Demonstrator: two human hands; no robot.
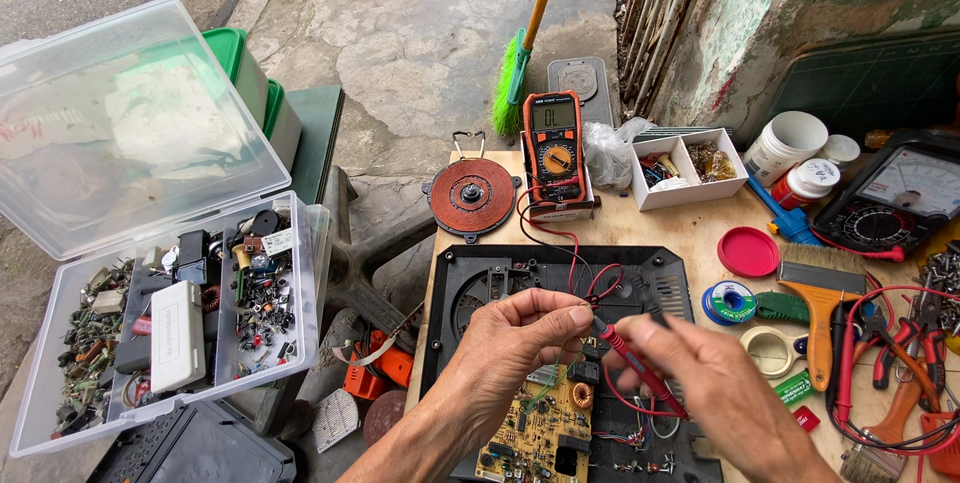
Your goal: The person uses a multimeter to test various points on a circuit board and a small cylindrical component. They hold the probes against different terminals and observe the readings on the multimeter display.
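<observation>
I've got both hands low in the middle of the view, over the opened black appliance casing (500, 278) lying on the wooden surface (690, 228). My left hand (520, 338) is pinched shut, thumb and forefinger tips closed on something too small for me to make out, right at the tip of the red probe (630, 361). My right hand (700, 373) is wrapped around that red probe, gripping it like a pen, point aimed up and left at the left fingertips. The probe's red lead (560, 235) loops back across the casing to the orange digital multimeter (554, 146), which stands propped at the far edge of the surface with its display lit. Under my hands sits the yellow circuit board (545, 433), inside the casing, with a small copper-wound coil (580, 395) on it just below the probe. Left of the meter, the flat copper coil disc (470, 195) hangs over the surface's corner. To the right I see a red lid (748, 251), a solder spool (728, 301), an orange-handled brush (815, 308) and an analogue meter (900, 193), all well apart from my hands. Off to the left, the clear parts box (180, 323) stands open, full of components.
</observation>
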